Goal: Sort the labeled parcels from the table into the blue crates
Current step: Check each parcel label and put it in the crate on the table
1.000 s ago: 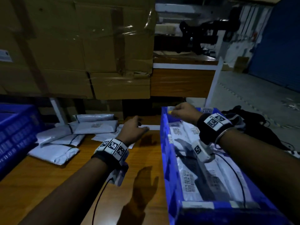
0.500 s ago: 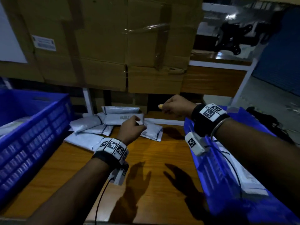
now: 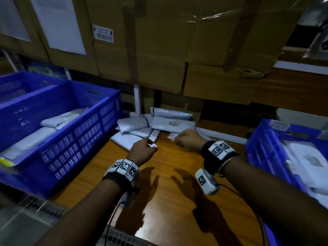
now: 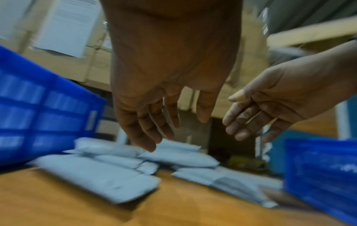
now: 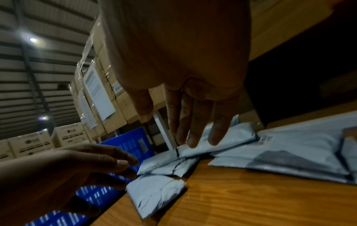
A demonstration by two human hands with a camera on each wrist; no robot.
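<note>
Neither hand grips anything: the left hand [image 3: 143, 151] and the right hand [image 3: 188, 140] both hang above the wooden table [image 3: 170, 196] with fingers loosely extended and apart, as both wrist views show. The left fingers [image 4: 146, 126] point down toward the heap of grey parcels [image 3: 154, 126], and the right fingers [image 5: 195, 122] hover just above the nearest of them without clear contact. The parcels lie overlapping at the far side of the table, one with a printed label [image 3: 174, 123] facing up, and a flatter one [image 4: 222, 178] lies a little apart to the right. The left blue crate [image 3: 74, 132] stands just beside the heap and already holds several parcels. The right blue crate [image 3: 262, 150] stands at the table's right edge, also with parcels inside. Behind the table rise stacked cardboard boxes [image 3: 159, 50], taped and bearing white sheets.
</note>
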